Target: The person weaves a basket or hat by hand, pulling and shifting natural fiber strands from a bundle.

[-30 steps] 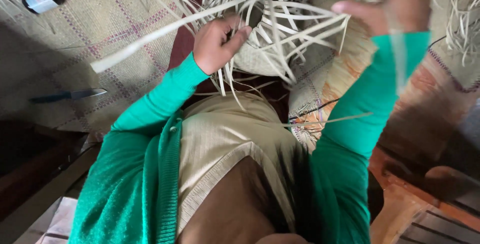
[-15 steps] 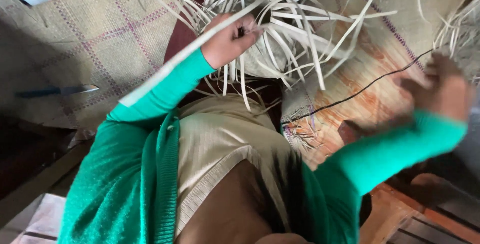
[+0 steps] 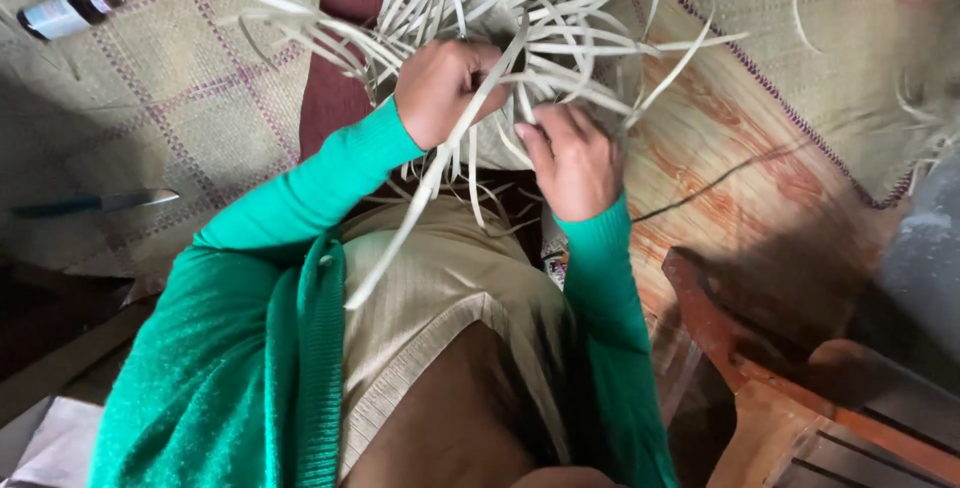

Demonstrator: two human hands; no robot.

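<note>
Above the lap, both hands (image 3: 505,118) bent inward, fingers gripping pale straw strips (image 3: 520,8)

Both hands sit side by side among the loose reed strips (image 3: 560,8), left hand (image 3: 440,88) just left of right hand (image 3: 575,163). A small bottle (image 3: 62,16) and a knife (image 3: 95,202) lie on the woven mat (image 3: 170,108) far to the left, bottle behind knife.

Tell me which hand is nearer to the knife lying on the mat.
Left. The left hand grips pale strips in the woven piece, on the side toward the knife, which lies far off on the mat. The right hand works the strips farther away.
</note>
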